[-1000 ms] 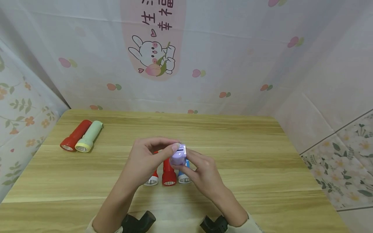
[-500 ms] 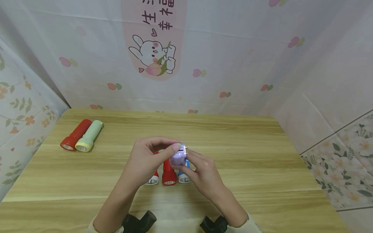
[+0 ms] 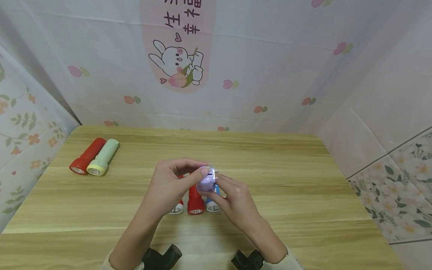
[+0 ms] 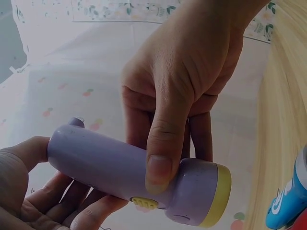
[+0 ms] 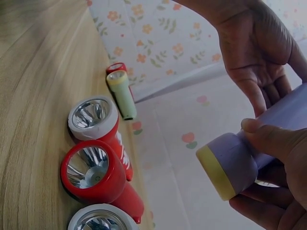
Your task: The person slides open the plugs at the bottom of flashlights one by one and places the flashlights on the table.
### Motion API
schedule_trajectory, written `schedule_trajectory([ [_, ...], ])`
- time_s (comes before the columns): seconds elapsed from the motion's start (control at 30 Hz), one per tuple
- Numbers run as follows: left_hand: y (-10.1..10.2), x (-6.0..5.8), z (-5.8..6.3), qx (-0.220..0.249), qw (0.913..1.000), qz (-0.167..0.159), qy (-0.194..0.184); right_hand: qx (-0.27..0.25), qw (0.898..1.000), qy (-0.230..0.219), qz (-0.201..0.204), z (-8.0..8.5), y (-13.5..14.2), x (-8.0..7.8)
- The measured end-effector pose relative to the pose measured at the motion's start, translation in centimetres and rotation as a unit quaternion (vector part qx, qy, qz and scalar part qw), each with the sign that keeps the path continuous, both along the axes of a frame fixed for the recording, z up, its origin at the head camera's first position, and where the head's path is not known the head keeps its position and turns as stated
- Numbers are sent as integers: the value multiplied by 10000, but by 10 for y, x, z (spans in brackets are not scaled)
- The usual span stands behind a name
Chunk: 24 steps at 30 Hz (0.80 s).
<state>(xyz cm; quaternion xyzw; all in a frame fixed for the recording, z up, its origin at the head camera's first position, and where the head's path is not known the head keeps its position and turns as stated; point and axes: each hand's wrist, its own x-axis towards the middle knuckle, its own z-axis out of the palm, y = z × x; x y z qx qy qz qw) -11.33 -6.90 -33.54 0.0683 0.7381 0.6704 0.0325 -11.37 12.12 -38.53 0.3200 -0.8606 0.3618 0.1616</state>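
A lilac flashlight (image 3: pixel 205 185) with a yellow lens ring is held between both hands above the table, its tail end facing the head camera. My left hand (image 3: pixel 168 184) grips the tail, thumb on the end face beside a dark slot. Two small metal plug prongs (image 3: pixel 216 178) stick out of the tail toward the right. My right hand (image 3: pixel 239 202) pinches the body near the head; in the left wrist view its thumb lies beside the yellow slide switch (image 4: pixel 144 203). The lens itself faces away in all views.
Below the hands lie a white-rimmed red flashlight (image 3: pixel 176 209), an all-red flashlight (image 3: pixel 195 206) and a blue flashlight (image 3: pixel 213 206), side by side. At the far left, another red flashlight (image 3: pixel 88 155) and a pale green flashlight (image 3: pixel 105 154) lie together. Printed curtains surround the wooden table (image 3: pixel 287 210).
The metal prongs have come out of the lilac flashlight's tail toward the right as the left thumb shifted slightly right on it. Both hands have otherwise stayed in place.
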Motion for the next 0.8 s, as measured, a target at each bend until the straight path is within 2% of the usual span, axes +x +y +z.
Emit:
schedule_trajectory([
  [0.8,4,0,0,-75,9998,146,-139,78,9997,220,-66,-1,-1,0],
])
